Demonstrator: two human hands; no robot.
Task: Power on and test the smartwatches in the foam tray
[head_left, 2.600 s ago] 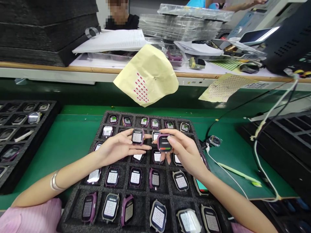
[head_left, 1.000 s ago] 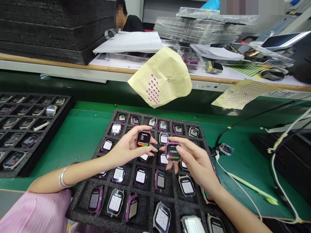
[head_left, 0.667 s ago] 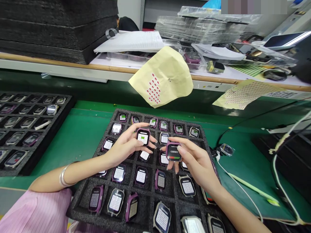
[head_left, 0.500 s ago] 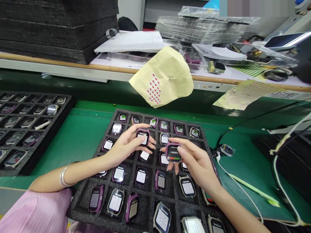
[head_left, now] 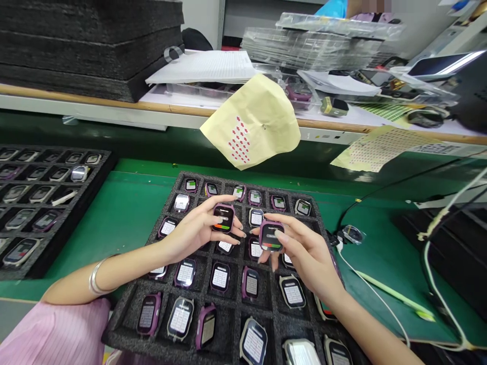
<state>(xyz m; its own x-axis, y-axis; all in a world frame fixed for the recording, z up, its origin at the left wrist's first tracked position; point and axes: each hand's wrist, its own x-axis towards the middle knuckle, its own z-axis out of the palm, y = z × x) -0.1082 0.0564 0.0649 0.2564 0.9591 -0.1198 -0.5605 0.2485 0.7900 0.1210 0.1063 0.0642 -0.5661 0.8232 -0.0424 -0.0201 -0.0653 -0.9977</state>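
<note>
Over a black foam tray (head_left: 125, 314), each of my hands holds a strapless smartwatch with a purple case. My left hand (head_left: 198, 223) is closed around one purple smartwatch (head_left: 227, 212), its thumb on the lit screen, which shows dark with a red and green strip. Just to the right, my right hand (head_left: 304, 248) grips the other purple smartwatch (head_left: 269, 234), thumb at the screen's right edge; that screen is dark with a similar strip. Below them, more watches sit in the tray's compartments, such as a silver watch (head_left: 292, 292) and a purple watch (head_left: 148, 314), most with white list screens.
A second foam tray (head_left: 110, 162) of watches lies on the left of the green bench (head_left: 137, 190). Yellow paper (head_left: 266, 119) hangs from the shelf edge. White cables and a light-green stick (head_left: 395, 294) lie on the right. Foam blocks (head_left: 95, 56) and clear trays fill the shelf.
The left-hand watch's screen has gone from a white list to dark with a red and green strip. Both hands keep their grips, nearly still; the view has shifted slightly.
</note>
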